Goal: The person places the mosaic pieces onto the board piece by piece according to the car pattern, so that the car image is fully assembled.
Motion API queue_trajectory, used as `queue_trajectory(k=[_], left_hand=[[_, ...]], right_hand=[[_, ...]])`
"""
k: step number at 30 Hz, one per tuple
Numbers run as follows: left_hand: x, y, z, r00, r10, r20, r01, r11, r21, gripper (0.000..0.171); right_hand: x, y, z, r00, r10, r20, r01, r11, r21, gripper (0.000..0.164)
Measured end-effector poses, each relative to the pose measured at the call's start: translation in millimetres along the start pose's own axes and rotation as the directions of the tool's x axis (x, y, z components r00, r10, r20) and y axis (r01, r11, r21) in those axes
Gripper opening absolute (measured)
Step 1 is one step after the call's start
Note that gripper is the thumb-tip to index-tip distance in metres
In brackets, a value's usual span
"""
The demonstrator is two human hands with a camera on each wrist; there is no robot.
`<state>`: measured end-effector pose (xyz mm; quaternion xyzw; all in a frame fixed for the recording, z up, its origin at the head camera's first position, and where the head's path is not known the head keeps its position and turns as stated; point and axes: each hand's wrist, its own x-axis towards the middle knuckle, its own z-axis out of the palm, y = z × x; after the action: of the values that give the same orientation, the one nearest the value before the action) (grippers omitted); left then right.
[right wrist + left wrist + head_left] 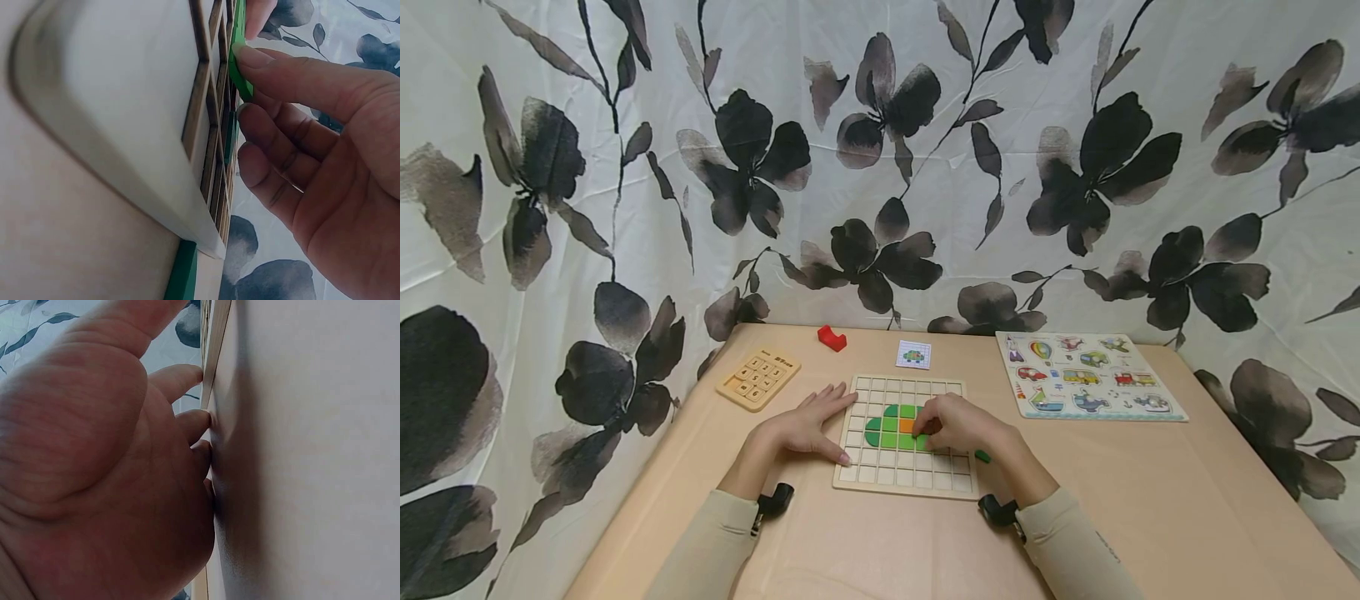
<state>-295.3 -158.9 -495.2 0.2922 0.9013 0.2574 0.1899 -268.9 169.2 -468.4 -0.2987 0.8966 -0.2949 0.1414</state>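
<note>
A wooden grid board (pixel 906 479) lies on the table, with several green tiles (pixel 889 438) and an orange tile (pixel 906 426) in its middle squares. My left hand (pixel 805 425) rests at the board's left edge, fingers spread and thumb near its lower left; the left wrist view shows the fingertips at the board's side. Over the board, my right hand (pixel 958 423) pinches a bright green tile (pixel 240 78) between thumb and fingers, the tile tilted against the grid. A dark green piece (pixel 181 272) lies beside the board's right edge, partly hidden by the right hand in the head view.
Beyond the board lies a small picture card (pixel 913 355). A red piece (pixel 832 337) and a wooden number board (pixel 758 379) are at the back left. A picture puzzle board (pixel 1090 375) lies at the back right, before a floral curtain (pixel 880 192).
</note>
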Motion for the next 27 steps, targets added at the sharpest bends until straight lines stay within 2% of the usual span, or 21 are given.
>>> queue_trajectory(k=[13,20,27], left_hand=[[-0.3,-1.8,0.9,1.000,-0.018,0.002,0.018,1.000,-0.004,0.117],[0.2,-1.3,0.4,1.000,-0.009,0.003,0.009,1.000,-0.001,0.115],[1.6,-1.1,0.8,1.000,-0.013,0.004,0.013,1.000,-0.007,0.115]], right_hand=[[-5,2,-5,1.000,0.008,-0.025,-0.008,1.000,0.022,0.021],[-21,13,-19,0.993,0.029,-0.116,-0.028,1.000,0.008,0.017],[-44,26,-37,0.990,0.078,-0.116,-0.072,0.996,0.057,0.016]])
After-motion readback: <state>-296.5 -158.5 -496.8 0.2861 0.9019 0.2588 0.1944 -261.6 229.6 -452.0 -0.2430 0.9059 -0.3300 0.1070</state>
